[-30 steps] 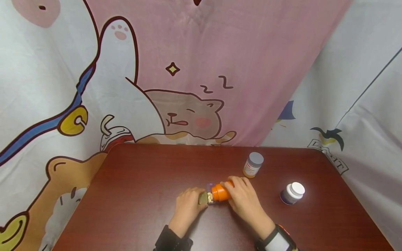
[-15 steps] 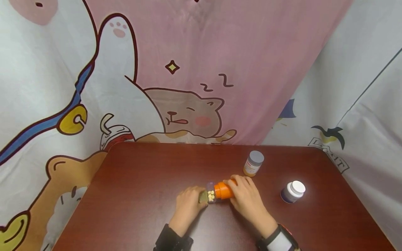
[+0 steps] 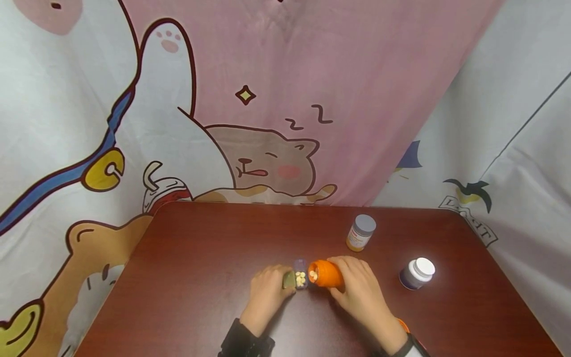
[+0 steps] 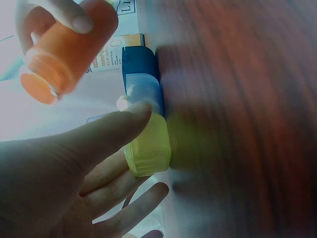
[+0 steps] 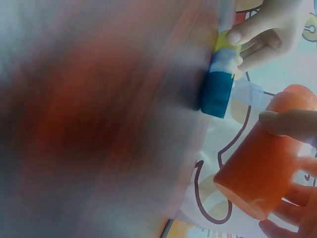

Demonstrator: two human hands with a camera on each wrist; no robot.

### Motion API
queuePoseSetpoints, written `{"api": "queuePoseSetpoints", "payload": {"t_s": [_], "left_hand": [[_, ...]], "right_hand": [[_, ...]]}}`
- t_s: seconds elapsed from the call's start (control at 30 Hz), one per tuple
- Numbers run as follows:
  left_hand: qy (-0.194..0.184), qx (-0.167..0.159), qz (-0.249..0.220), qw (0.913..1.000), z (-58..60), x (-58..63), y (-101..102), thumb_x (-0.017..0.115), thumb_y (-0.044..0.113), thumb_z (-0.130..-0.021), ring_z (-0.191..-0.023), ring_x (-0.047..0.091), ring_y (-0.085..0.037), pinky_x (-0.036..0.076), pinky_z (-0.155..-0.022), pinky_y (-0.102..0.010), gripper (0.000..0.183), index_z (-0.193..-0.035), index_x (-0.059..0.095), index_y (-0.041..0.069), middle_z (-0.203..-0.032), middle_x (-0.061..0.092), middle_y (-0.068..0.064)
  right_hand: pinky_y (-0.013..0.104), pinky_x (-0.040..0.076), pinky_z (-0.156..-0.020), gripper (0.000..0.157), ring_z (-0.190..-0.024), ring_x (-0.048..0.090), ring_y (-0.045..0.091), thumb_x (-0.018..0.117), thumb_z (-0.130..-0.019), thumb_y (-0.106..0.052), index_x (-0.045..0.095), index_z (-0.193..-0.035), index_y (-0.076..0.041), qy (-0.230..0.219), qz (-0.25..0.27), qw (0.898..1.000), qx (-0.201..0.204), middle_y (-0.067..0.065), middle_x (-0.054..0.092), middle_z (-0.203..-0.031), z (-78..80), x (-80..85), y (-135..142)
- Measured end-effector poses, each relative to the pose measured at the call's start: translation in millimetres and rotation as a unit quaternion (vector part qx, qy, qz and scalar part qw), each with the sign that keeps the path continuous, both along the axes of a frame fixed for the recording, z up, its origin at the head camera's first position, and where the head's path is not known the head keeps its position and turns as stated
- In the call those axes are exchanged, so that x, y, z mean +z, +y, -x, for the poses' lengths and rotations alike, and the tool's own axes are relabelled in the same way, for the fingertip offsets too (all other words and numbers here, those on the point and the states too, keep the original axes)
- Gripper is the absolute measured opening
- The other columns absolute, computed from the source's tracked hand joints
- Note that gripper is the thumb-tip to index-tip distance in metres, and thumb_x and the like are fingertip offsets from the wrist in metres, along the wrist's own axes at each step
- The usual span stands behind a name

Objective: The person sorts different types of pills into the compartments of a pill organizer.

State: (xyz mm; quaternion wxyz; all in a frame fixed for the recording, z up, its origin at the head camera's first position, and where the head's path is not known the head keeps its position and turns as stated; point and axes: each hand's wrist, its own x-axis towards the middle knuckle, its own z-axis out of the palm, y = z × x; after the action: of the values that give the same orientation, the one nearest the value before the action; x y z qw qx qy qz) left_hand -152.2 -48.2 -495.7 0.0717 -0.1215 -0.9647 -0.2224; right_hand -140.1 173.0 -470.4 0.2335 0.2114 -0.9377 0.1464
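Bottle: the orange bottle (image 3: 327, 274) now sits just to the right of the box (image 3: 288, 279) and apart from it, drawn back from over the filled compartment; its mouth is tipped up enough to show inside, above its base.
Right hand: the right hand (image 3: 357, 288) wraps the bottle's body, thumb on one side and fingers on the other.
Left hand: the left hand (image 3: 269, 293) has not shifted; it pinches the box's green end, which looks yellow in the wrist views, between thumb and fingers.
Box: on the worktop (image 3: 223, 248), its compartments in a row, with a purplish see-through flap (image 3: 300, 264) standing beyond the filled one.
Pills: pale pills (image 3: 301, 278) lie in the compartment next to the green end; a few more show in the bottle's mouth. How many cannot be told.
Meaning: pouring into this compartment seems to have stopped, at least for the moment, and the lifted mouth probably keeps the remaining pills in.
Beyond: a grey-lidded jar (image 3: 361, 233) and a white-capped bottle (image 3: 417, 273) stand upright, unmoved.
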Motion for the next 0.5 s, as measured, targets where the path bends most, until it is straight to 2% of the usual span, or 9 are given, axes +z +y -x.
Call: {"api": "queuePoseSetpoints", "payload": {"t_s": [0.3,0.4,0.5], "left_hand": [[0.006,0.000,0.002,1.0000,-0.3,0.2,0,0.081,0.031,-0.060,-0.089,0.065,-0.023,0.055,-0.074,-0.044,0.044,-0.101,0.072,0.016,-0.102,0.075,-0.005],[0.007,0.001,0.002,1.0000,-0.3,0.2,0,0.081,0.031,-0.060,-0.089,0.065,-0.023,0.055,-0.073,-0.044,0.044,-0.100,0.072,0.016,-0.101,0.075,-0.004],[0.006,0.001,0.001,1.0000,-0.7,-0.1,0,0.081,0.031,-0.060,-0.089,0.065,-0.023,0.055,-0.073,-0.044,0.044,-0.101,0.072,0.016,-0.101,0.075,-0.004]], "right_hand": [[0.041,0.051,-0.083,0.067,-0.096,0.058,0.016,0.084,-0.049,-0.025,0.061,-0.112,-0.015,-0.018,0.037,0.999,-0.009,0.000,0.068,-0.101,-24.0,0.4,0],[0.039,0.053,-0.080,0.068,-0.092,0.059,0.013,0.083,-0.049,-0.027,0.060,-0.112,-0.019,-0.057,0.049,0.997,-0.025,-0.002,0.068,-0.101,-34.8,0.2,-3],[0.037,0.055,-0.075,0.068,-0.087,0.060,0.009,0.083,-0.050,-0.027,0.057,-0.113,-0.021,-0.118,0.068,0.990,-0.039,-0.005,0.068,-0.098,-46.5,1.2,-9]]}}
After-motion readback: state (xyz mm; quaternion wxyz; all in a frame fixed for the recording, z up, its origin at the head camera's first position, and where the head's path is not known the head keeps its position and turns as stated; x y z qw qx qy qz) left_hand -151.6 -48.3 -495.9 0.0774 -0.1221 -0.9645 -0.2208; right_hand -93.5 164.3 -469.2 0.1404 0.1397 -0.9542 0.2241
